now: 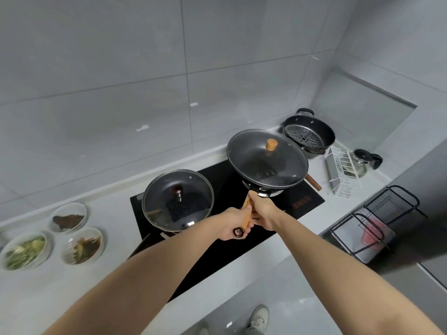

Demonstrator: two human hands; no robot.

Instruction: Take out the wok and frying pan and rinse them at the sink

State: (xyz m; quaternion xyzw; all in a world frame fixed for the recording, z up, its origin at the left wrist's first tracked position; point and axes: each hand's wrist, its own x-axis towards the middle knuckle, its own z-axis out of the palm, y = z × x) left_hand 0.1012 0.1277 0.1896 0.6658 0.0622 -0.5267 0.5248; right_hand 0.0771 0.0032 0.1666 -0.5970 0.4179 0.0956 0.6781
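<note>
The black wok (267, 163) carries a glass lid with a wooden knob and sits over the right burner of the black cooktop (300, 201), slightly tilted. Both hands hold its wooden handle: my left hand (233, 224) grips the end near the hanging ring, and my right hand (262, 210) grips closer to the wok. The frying pan (177, 200), under a glass lid with a dark knob, stands on the left burner, with its dark handle pointing toward me under my left forearm.
Three glass bowls of food (72, 238) sit on the counter at the left. A black steamer pot (308, 135), a white wire rack (342, 175) and a glass kettle (364, 160) stand at the back right. A black dish rack (372, 228) is at the right.
</note>
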